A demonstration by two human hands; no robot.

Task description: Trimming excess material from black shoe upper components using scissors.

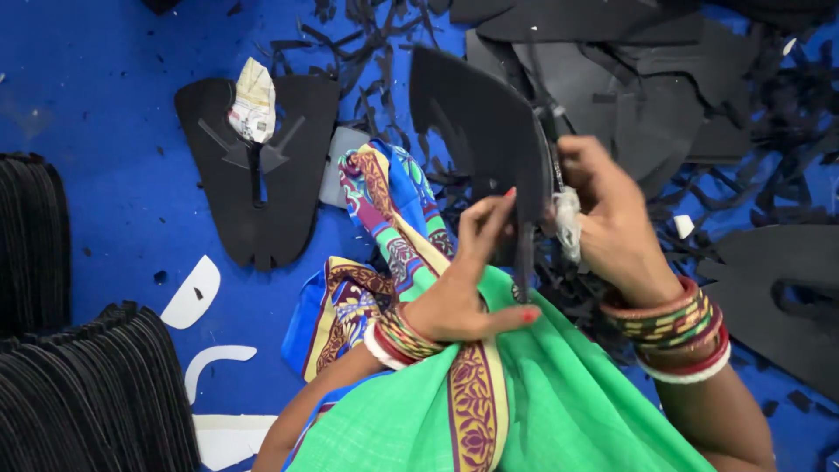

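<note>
While the person is sitting over a blue floor, both hands are gripping a black foam piece that is standing nearly on edge above the lap. The left hand is pinching its lower edge, with the fingers curling up against the foam. The right hand is closing around a cutting tool whose handle is wrapped in white cloth, and the tool is pressing against the foam's right edge. Both wrists are wearing stacked bangles. A green and patterned garment is covering the lap. To the left, a black foam cutout is lying flat with a crumpled paper wad on it. Stacks of black pieces are standing at lower left, and black scraps are littering the floor at upper right.
</note>
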